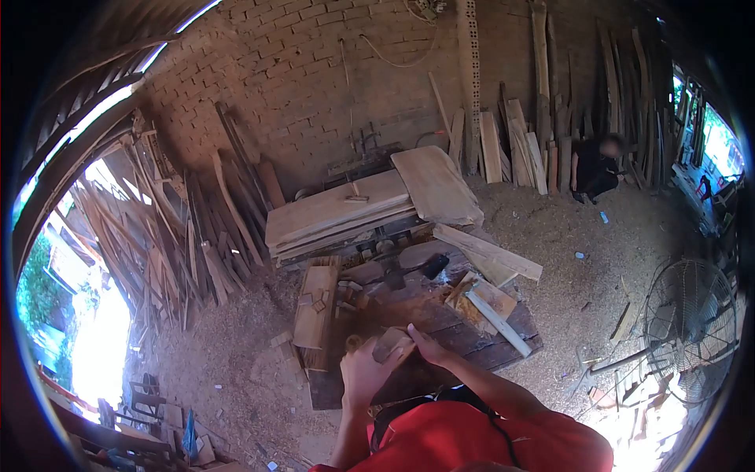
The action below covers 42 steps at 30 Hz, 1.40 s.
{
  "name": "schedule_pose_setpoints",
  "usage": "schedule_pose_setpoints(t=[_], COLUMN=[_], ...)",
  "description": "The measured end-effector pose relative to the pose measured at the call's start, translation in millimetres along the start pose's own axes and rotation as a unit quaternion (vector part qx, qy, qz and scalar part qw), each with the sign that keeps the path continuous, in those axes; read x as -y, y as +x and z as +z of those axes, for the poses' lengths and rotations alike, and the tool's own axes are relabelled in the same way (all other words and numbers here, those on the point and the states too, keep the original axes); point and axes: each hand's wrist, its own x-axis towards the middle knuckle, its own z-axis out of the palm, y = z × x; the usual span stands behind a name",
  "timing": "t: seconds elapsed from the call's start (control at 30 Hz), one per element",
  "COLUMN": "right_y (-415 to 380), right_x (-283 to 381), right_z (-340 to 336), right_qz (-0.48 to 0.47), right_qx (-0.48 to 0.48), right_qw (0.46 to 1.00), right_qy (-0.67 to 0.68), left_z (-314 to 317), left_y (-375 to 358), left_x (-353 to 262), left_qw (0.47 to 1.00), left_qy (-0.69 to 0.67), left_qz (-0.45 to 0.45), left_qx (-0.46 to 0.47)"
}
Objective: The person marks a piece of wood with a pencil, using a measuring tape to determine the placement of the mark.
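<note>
Close to my body, over the dark workbench (440, 315), a small wooden block (391, 344) is between my two hands. My left hand (364, 376) is closed round its near left side. From the right, my right hand (429, 346) grips the block's other end with bent fingers. Beside my left hand lies a small round wooden piece (354, 342). A wooden box-like piece (316, 311) with small offcuts on its top stands at the bench's left. Farther right, a pale wooden bar (499, 324) rests by a flat board (480, 303).
Stacked planks (346, 208) lie behind the bench, and a dark brush-like object (435, 266) is on it. A large fan (688, 307) stands at right. Boards lean against the brick wall (291, 79). Another person (598, 169) crouches at the back right.
</note>
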Motion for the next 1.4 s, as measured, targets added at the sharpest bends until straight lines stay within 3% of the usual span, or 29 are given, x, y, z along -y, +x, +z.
schedule_pose_setpoints(t=[0.07, 0.17, 0.27, 0.37, 0.47, 0.57, 0.67, 0.77, 0.87, 0.97, 1.0, 1.07, 1.17, 1.27, 1.37, 1.4], right_y=[4, -22, -12, 15, 23, -15, 2, 44, 41, -12, -11, 2, 46, 17, -27, -23], right_x=[5, 76, 62, 13, 2, 69, 42, -45, -49, 73, 69, 48, -62, 0, 77, 69], right_z=[7, 33, 39, 26, 31, 71, 70, 25, 32, 77, 75, 62, 7, 30, 66, 61], right_qz=[-0.013, -0.072, -0.173, -0.020, -0.046, -0.234, -0.238, -0.061, -0.076, -0.185, -0.175, -0.162, 0.011, 0.007, -0.149, -0.128], right_qx=[0.004, 0.039, 0.034, 0.057, 0.059, 0.033, 0.050, 0.035, 0.042, 0.056, 0.060, 0.072, 0.037, 0.069, 0.117, 0.119], right_qw=[1.000, 0.997, 0.981, 0.998, 0.996, 0.960, 0.958, 0.973, 0.962, 0.960, 0.965, 0.974, 0.988, 0.993, 0.976, 0.982], right_qy=[0.017, -0.011, -0.076, 0.028, -0.052, -0.148, -0.154, -0.219, -0.260, -0.204, -0.183, -0.140, -0.153, -0.096, -0.109, -0.070], left_z=[-9, -17, -26, -33, -36, -36, -39, -39, -36, -37, -36, -37, -38, -37, -35, -33], left_y=[-4, -5, -5, -7, -7, -17, -22, -32, -33, -34, -33, -30, -38, -34, -38, -37], left_x=[3, 11, 18, 27, 40, 51, 62, 71, 74, 64, 61, 62, 68, 71, 54, 54], left_qw=[1.000, 0.997, 0.995, 0.992, 0.989, 0.985, 0.979, 0.979, 0.982, 0.985, 0.985, 0.984, 0.982, 0.986, 0.985, 0.985], left_qy=[-0.014, -0.039, -0.053, -0.066, -0.091, -0.105, -0.127, -0.114, -0.103, -0.080, -0.087, -0.100, -0.107, -0.097, -0.103, -0.100], left_qz=[-0.016, -0.059, -0.081, -0.102, -0.111, -0.125, -0.135, -0.143, -0.130, -0.144, -0.140, -0.137, -0.142, -0.120, -0.125, -0.124], left_qx=[0.010, 0.018, 0.004, -0.021, -0.045, -0.062, -0.085, -0.091, -0.085, -0.048, -0.053, -0.061, -0.058, -0.061, -0.066, -0.070])
